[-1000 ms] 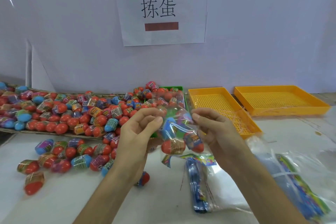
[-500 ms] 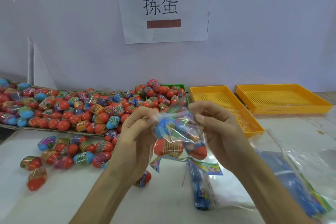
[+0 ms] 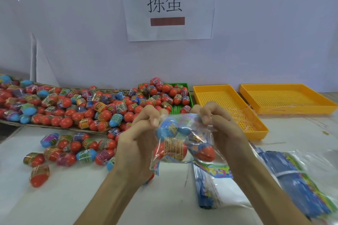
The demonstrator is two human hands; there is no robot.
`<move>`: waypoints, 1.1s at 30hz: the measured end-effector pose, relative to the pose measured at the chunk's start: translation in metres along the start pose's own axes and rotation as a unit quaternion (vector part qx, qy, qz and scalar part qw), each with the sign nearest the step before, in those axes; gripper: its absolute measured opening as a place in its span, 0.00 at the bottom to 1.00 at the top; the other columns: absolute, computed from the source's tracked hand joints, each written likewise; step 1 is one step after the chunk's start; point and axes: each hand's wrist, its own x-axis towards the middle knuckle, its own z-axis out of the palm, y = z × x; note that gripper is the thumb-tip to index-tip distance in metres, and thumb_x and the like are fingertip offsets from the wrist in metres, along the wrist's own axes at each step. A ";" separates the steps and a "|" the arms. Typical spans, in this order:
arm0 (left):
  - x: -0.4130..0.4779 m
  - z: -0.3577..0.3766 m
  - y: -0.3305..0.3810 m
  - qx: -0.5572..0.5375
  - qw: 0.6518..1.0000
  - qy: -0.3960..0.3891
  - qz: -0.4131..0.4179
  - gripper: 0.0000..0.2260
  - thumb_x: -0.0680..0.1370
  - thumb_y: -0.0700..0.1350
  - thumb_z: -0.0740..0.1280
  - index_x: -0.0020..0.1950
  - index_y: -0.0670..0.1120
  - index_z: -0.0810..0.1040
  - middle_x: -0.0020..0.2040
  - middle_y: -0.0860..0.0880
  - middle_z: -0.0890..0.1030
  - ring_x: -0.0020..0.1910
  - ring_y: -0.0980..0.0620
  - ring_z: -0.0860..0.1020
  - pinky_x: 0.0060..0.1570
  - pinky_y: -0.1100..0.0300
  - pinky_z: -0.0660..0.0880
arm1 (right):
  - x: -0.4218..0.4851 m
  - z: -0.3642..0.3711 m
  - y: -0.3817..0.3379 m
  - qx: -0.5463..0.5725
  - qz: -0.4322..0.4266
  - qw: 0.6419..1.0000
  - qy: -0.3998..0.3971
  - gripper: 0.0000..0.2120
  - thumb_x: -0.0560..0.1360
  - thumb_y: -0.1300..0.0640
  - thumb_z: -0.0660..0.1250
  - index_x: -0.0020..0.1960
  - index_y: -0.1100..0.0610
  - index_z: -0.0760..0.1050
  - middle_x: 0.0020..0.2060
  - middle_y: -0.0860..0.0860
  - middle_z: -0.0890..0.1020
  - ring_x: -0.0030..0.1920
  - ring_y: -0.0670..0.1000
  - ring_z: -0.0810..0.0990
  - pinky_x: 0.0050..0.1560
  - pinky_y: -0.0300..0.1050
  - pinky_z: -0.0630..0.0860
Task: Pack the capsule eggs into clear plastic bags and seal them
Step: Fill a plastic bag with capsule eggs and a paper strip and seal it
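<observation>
My hands, left hand (image 3: 140,139) and right hand (image 3: 222,129), are now pinching the clear bag (image 3: 182,140) mouth closer together. Its capsule eggs (image 3: 171,149) are bunching inside, so I'm nearing the seal.

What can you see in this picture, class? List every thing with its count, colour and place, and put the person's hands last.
Paper sign: one, white with black characters, on the wall.
Loose capsule eggs: too many to count, mostly red and blue, heaped left.
Green tray: one, behind the hands, holding eggs.
Yellow trays: two, perforated, right rear.
Filled bag: one, clear, several eggs inside, held up at centre.
Spare bags: a stack, clear with blue print, right front.
Left hand: pinches the bag's top.
Right hand: pinches the bag's top.
</observation>
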 end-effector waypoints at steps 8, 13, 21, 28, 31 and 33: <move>0.008 0.006 0.001 0.027 0.997 0.075 0.010 0.12 0.73 0.47 0.65 0.36 0.43 0.64 0.36 0.45 0.62 0.34 0.48 0.62 0.36 0.56 0.65 | -0.003 0.002 0.007 -0.054 -0.045 0.998 0.003 0.14 0.67 0.67 0.56 0.29 0.55 0.75 0.34 0.53 0.73 0.35 0.49 0.72 0.36 0.38 0.72; 0.010 0.010 0.002 0.043 0.999 0.003 0.021 0.22 0.61 0.48 0.83 0.33 0.46 0.69 0.31 0.49 0.71 0.29 0.54 0.72 0.32 0.62 0.75 | -0.004 0.006 0.007 -0.077 -0.042 0.996 0.028 0.13 0.70 0.52 0.65 0.31 0.58 0.72 0.35 0.60 0.69 0.36 0.54 0.71 0.37 0.44 0.71; 0.004 0.010 0.005 -0.098 0.991 0.045 -0.077 0.43 0.52 0.53 0.87 0.60 0.33 0.78 0.55 0.37 0.84 0.49 0.39 0.85 0.42 0.50 0.83 | 0.000 0.017 0.001 0.010 0.025 0.998 0.051 0.08 0.63 0.63 0.77 0.32 0.50 0.83 0.30 0.48 0.82 0.29 0.46 0.83 0.29 0.35 0.77; 0.010 0.013 0.007 -0.095 0.988 0.084 -0.089 0.48 0.44 0.55 0.88 0.60 0.39 0.80 0.56 0.36 0.84 0.48 0.38 0.86 0.38 0.50 0.83 | 0.002 0.013 0.011 0.005 0.006 0.996 0.092 0.12 0.69 0.61 0.65 0.40 0.52 0.88 0.41 0.46 0.88 0.42 0.42 0.86 0.36 0.33 0.80; 0.011 0.007 0.003 -0.079 0.991 0.102 -0.033 0.34 0.51 0.55 0.87 0.53 0.46 0.84 0.54 0.40 0.85 0.49 0.41 0.85 0.43 0.45 0.84 | -0.001 0.005 0.014 -0.094 0.014 0.992 0.080 0.12 0.71 0.54 0.70 0.52 0.49 0.87 0.55 0.49 0.86 0.57 0.51 0.85 0.46 0.42 0.82; 0.011 0.003 0.000 -0.003 0.992 0.123 -0.005 0.16 0.63 0.56 0.78 0.47 0.50 0.87 0.51 0.43 0.85 0.49 0.45 0.85 0.47 0.49 0.84 | 0.001 -0.005 0.011 -0.249 -0.005 0.962 0.110 0.12 0.71 0.54 0.70 0.52 0.45 0.87 0.55 0.44 0.84 0.61 0.47 0.81 0.48 0.44 0.83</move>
